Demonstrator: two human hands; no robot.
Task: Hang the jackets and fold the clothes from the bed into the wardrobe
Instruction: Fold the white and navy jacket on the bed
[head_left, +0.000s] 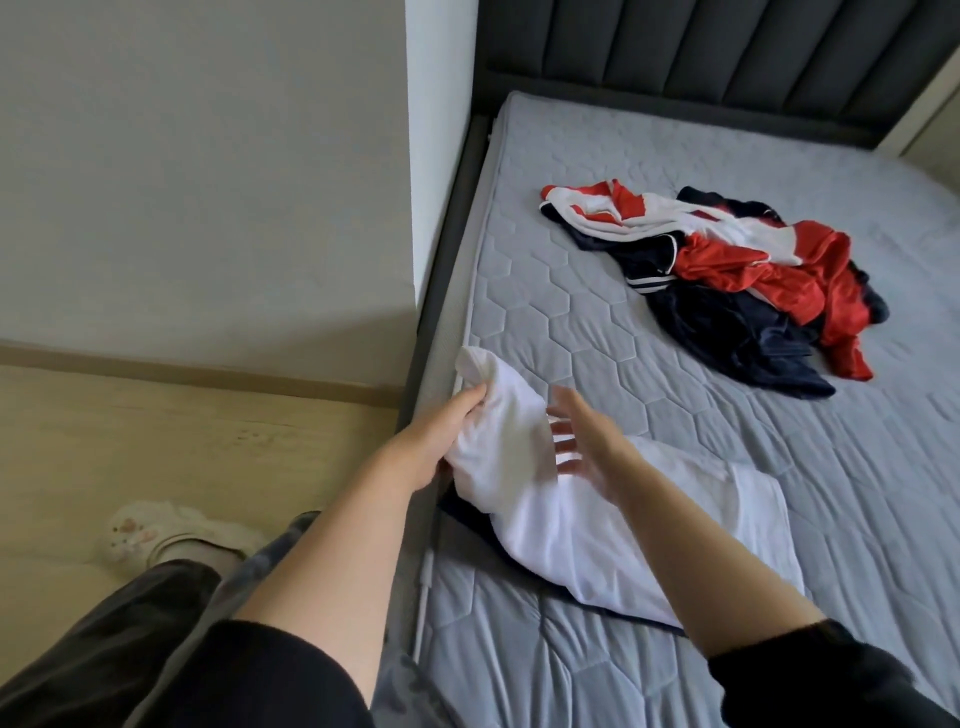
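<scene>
A white garment (613, 525) lies at the near left edge of the grey mattress (675, 130), with a dark garment (467, 517) peeking out beneath it. My left hand (441, 436) grips a bunched end of the white garment at the bed's edge. My right hand (587, 441) hovers just above the white cloth, palm turned left and fingers spread, holding nothing. Farther back on the mattress sits a heap of red, white and navy clothes (737, 280).
A dark padded headboard (701, 47) stands at the back. The dark bed frame (441, 249) runs along the left, beside a grey wall (197, 166) and a light wood floor (156, 431). My foot in a white slipper (150, 532) stands on the floor.
</scene>
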